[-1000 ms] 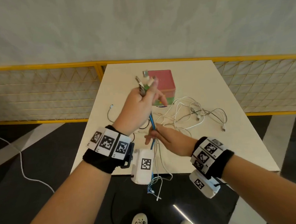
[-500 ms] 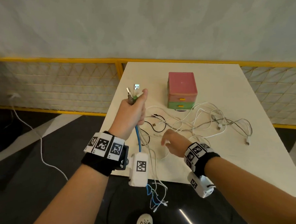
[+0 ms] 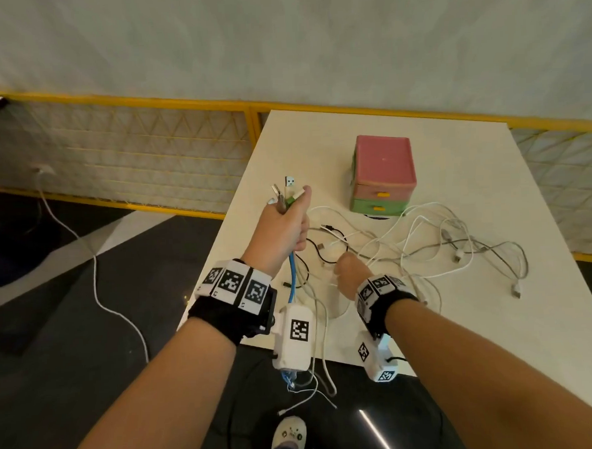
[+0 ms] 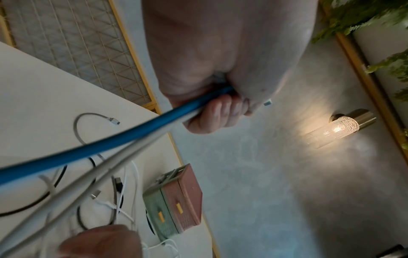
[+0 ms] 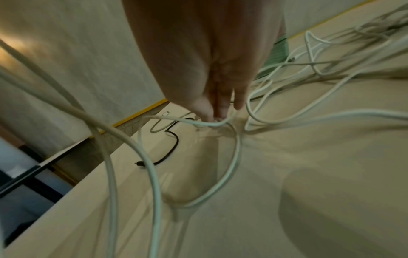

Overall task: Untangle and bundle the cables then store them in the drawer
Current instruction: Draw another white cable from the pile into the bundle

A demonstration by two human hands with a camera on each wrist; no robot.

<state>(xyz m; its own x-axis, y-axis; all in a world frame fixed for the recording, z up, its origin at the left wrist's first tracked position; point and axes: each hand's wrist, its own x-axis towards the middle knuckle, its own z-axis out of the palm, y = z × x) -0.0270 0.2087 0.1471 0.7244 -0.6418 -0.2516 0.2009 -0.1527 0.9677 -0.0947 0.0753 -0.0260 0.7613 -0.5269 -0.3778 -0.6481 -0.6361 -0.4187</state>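
Observation:
My left hand [image 3: 281, 228] is raised over the table's left side and grips a bundle of cable ends [image 3: 286, 194], plugs sticking up. A blue cable [image 3: 293, 276] and pale cables hang from that fist past the table's edge; the left wrist view shows the left hand [image 4: 220, 108] curled round the blue cable [image 4: 110, 141]. My right hand [image 3: 352, 271] is low on the table, and in the right wrist view this hand [image 5: 216, 104] pinches a white cable [image 5: 205, 124] with its fingertips. A tangle of white, grey and black cables [image 3: 425, 238] lies in front of the pink and green drawer unit [image 3: 383, 175], drawers closed.
The white table [image 3: 499, 333] has its left and near edges close to my hands. A yellow-framed mesh railing [image 3: 147, 156] runs behind it. A white cord [image 3: 94, 269] trails over the dark floor at left. A lit wall lamp [image 4: 344, 125] shows in the left wrist view.
My right hand left the hanging cables under the left fist and dropped to the cables on the table. The left hand kept its bundle raised. The head view swung left.

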